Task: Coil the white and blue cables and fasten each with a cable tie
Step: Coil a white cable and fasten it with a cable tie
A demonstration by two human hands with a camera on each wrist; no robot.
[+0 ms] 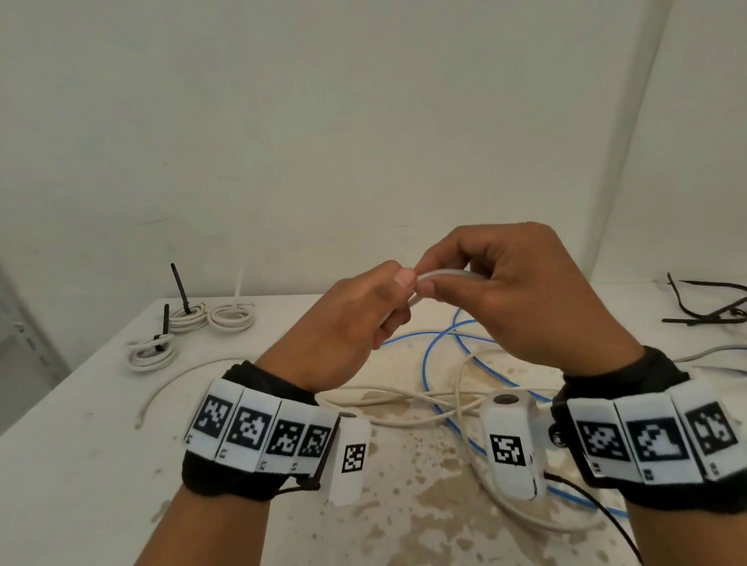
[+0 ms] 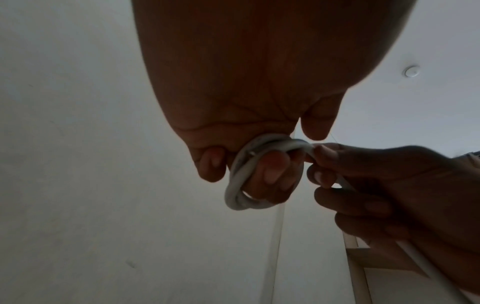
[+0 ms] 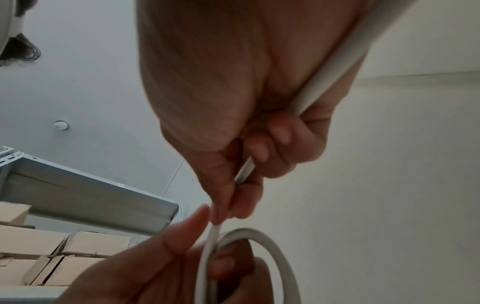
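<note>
Both hands are raised above the table (image 1: 91,470) and meet in the middle. My left hand (image 1: 364,309) grips a small coil of white cable (image 2: 241,185) looped round its fingers. My right hand (image 1: 471,286) pinches the white cable (image 1: 440,274) where it feeds into the coil, and the strand runs on through its curled fingers (image 3: 244,174). The coil (image 3: 272,246) also shows in the right wrist view. A blue cable (image 1: 428,366) lies loose on the table under the hands, tangled with more white cable (image 1: 412,399).
Three tied white coils (image 1: 230,316) lie at the table's back left, with tie tails sticking up. A loose white cable piece (image 1: 173,380) lies near them. Black cable ties (image 1: 710,304) lie at the back right. A metal shelf with cardboard boxes (image 3: 78,257) stands to the left.
</note>
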